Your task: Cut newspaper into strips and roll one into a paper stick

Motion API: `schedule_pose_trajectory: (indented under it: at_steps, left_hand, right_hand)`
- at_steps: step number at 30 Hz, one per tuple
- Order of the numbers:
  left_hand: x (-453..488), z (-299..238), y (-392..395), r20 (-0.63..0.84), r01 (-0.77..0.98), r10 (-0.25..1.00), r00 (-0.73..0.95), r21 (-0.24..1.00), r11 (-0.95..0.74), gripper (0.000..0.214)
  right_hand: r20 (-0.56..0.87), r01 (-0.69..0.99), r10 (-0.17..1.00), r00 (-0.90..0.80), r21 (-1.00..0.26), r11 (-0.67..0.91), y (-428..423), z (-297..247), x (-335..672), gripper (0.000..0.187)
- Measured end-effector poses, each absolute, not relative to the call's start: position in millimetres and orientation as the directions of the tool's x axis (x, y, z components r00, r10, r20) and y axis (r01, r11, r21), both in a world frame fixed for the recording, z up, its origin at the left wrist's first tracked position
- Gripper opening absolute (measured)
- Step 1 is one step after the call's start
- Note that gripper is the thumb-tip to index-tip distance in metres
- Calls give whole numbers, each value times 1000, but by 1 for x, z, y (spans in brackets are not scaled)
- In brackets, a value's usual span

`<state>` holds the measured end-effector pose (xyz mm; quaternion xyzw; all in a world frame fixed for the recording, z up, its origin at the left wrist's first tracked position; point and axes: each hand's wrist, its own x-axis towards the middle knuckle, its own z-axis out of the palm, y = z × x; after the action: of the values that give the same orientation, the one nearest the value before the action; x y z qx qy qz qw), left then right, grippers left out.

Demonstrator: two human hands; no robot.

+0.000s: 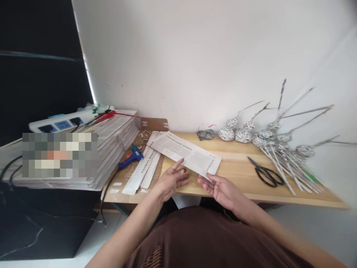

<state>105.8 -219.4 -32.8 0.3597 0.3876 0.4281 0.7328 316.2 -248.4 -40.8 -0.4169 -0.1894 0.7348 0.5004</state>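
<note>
A folded newspaper sheet (185,152) slants above the wooden table in front of me. My right hand (223,190) pinches its near lower corner between thumb and fingers. Just below the sheet's near edge is my left hand (172,180), fingers apart and holding nothing; whether a fingertip touches the paper I cannot tell. Behind the sheet's left end, narrower newspaper strips (142,172) lie overlapping on the cardboard. A blue glue gun (131,157) rests left of these strips.
Black-handled scissors (268,176) lie right of my hands, beside rolled paper sticks (281,171). Gourd-shaped woven paper pieces (243,134) stand along the wall. A tall newspaper stack (111,149) carries a power strip (63,123) at left. The glue gun's cable (104,193) hangs over the table edge.
</note>
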Motion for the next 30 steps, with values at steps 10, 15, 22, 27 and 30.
schedule_pose_trajectory:
  at_steps: [10,15,22,27,30]
  left_hand:
    - [141,-48,-206,-180,-499,969,169,832,242,53]
    - [134,-59,-205,-139,-517,973,187,828,217,68]
    - [130,-63,-203,-73,-494,944,321,838,232,68]
    - [131,-66,-201,-70,-568,974,217,802,184,66]
    - [132,-65,-201,-91,-572,973,212,796,199,66]
  right_hand:
    - [-426,-463,880,-208,-750,-473,-258,-37,308,21]
    - [-418,-353,896,-152,-823,-444,-255,-40,305,17]
    - [-351,-78,922,-166,-927,-367,-259,-44,297,24]
    - [-309,58,943,-124,-951,-304,-268,-36,332,39]
    - [-64,371,996,65,-925,-83,-269,-18,379,46]
